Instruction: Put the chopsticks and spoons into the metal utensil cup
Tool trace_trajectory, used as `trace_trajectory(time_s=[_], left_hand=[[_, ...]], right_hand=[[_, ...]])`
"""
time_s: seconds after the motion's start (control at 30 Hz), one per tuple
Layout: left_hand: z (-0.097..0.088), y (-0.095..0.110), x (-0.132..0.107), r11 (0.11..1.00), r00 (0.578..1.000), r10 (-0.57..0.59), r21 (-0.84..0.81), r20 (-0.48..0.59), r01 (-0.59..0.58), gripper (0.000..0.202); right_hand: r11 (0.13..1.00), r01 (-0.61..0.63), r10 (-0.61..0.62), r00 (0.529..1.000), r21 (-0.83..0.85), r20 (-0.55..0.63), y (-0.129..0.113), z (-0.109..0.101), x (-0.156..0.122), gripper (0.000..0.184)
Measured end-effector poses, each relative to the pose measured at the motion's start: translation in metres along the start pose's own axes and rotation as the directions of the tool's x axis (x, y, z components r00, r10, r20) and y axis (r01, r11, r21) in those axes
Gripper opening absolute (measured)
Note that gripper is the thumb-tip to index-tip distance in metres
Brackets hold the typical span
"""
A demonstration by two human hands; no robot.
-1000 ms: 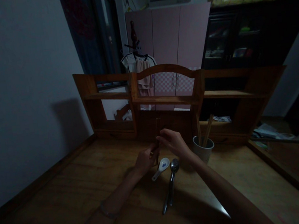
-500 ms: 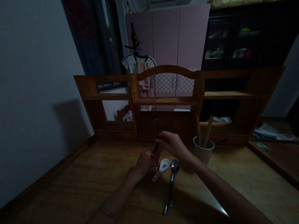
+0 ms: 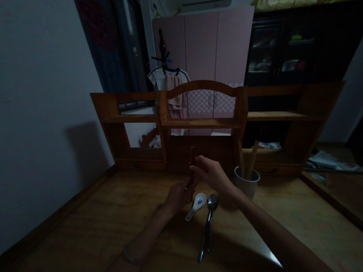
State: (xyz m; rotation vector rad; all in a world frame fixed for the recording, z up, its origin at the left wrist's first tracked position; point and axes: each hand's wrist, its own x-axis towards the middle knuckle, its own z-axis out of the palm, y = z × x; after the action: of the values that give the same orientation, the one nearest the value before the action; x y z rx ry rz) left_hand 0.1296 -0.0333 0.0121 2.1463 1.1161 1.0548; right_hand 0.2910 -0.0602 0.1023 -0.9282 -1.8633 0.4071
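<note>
A dim room, seen from above a wooden table; low light swallows most fine detail. The left hand and right hand meet over the table and hold dark chopsticks upright between them. The left hand's fingers are curled closed around the lower end. The right hand, just above and beside it, pinches the sticks higher up between thumb and fingertips. Only the top of the chopsticks shows clear of the hands, against a dark shelf unit beyond them, and their number cannot be made out. The lower tips are hidden behind the left hand. Both forearms run out of the bottom of the view.

Just beyond the right wrist, on its outer side, stands a pale cup. It holds several wooden sticks that lean out past its rim; the inside of the cup is too dark to see.

Directly below the hands, nearer the person, lie a white ceramic spoon and, beside it under the right wrist, a metal spoon. Its handle may be doubled by a second utensil.
</note>
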Motion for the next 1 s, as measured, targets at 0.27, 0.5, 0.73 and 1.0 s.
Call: trace_trajectory(time_s=[0.27, 0.5, 0.73, 1.0], left_hand=[[-0.004, 0.009, -0.002, 0.995, 1.0, -0.017, 0.097, -0.006, 0.018, 0.031], [-0.001, 0.007, -0.004, 0.995, 1.0, 0.019, 0.102, 0.023, -0.021, 0.03], [-0.001, 0.005, -0.004, 0.998, 0.999, 0.039, 0.056, 0.031, -0.041, 0.029], [-0.002, 0.004, -0.004, 1.0, 0.998, -0.002, 0.025, 0.061, 0.001, 0.036]], right_hand=[[0.994, -0.006, -0.001, 0.998, 0.108, 0.07, -0.009, -0.013, 0.002, 0.03], [0.995, -0.003, -0.005, 0.996, 0.099, 0.085, -0.007, -0.019, 0.004, 0.025], [1.0, 0.013, -0.014, 0.999, 0.024, 0.037, -0.009, -0.019, 0.003, 0.022], [1.0, 0.022, -0.021, 0.999, -0.015, 0.031, -0.01, -0.019, 0.003, 0.021]])
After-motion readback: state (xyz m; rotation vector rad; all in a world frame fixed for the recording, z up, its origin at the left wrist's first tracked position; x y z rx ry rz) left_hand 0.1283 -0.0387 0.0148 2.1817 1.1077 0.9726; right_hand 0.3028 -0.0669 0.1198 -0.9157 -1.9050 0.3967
